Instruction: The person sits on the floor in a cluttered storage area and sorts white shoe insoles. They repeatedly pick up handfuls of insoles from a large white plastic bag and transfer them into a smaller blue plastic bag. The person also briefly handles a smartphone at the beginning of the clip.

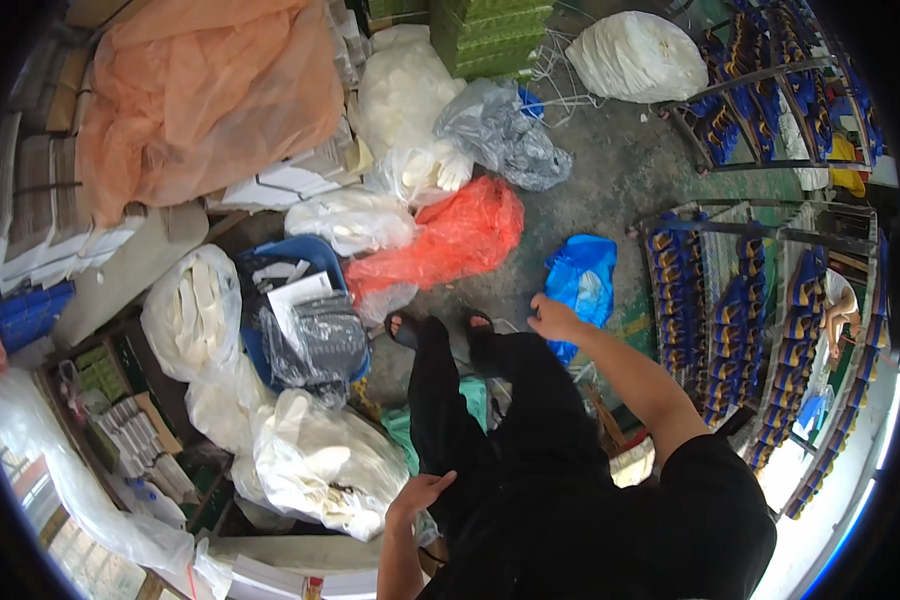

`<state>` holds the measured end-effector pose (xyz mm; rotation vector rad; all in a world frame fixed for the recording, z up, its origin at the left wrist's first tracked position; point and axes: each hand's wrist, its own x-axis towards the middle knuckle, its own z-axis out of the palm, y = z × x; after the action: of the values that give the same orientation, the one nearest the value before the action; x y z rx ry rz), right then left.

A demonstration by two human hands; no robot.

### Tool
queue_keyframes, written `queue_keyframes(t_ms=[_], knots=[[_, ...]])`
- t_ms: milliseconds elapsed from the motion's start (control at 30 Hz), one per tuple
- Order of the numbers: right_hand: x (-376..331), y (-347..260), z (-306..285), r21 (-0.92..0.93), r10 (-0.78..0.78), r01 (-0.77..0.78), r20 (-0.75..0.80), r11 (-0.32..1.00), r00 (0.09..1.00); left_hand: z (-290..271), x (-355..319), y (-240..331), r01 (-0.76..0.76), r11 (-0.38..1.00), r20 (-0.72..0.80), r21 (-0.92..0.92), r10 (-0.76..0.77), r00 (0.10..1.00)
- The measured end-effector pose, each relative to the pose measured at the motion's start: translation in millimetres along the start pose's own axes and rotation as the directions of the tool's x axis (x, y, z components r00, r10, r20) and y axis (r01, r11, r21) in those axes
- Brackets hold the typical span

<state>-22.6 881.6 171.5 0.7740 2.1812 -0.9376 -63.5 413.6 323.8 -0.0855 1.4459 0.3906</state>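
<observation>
My right hand (553, 318) reaches forward over a crumpled blue plastic bag (582, 280) on the floor. Its fingers are slightly bent and apart, and I see nothing between them; whether it touches the bag I cannot tell. By my left thigh hangs my left hand (422, 495), empty and loosely open, its fingers partly hidden against the black trousers (440, 420). A red plastic bag (470, 232) lies in front of my feet. Left of my legs stands a blue tub (315, 255) holding a dark plastic-wrapped bundle (320, 345) and white card.
Clear bags of white pieces (325, 460) crowd the left side. Orange sheeting (210, 90) covers stacked boxes. Green boxes (490, 35) and a grey bag (510, 135) stand ahead. Metal racks (760, 215) with blue-and-gold items fill the right, where another person (838, 305) is partly visible.
</observation>
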Motion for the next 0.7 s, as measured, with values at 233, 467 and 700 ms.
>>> queue_keyframes(t_ms=[233,467,700], knots=[[344.6,26.4,-46.3,-0.012,-0.094,0.099,-0.440,0.995,0.893,-23.4,165.3,28.5,0.399,0.892,0.679,0.213,-0.429,0.596],[604.6,91.4,-62.5,0.062,0.073,-0.040,-0.748,0.997,0.660,-118.2,280.5,78.9,-0.327,0.945,-0.132,0.000,0.324,0.937],[582.7,154.1,-40.2,0.414,0.116,0.464,-0.830,0.783,0.545,-307.2,558.2,302.9,-0.286,0.369,-0.334,0.884,0.928,0.165]])
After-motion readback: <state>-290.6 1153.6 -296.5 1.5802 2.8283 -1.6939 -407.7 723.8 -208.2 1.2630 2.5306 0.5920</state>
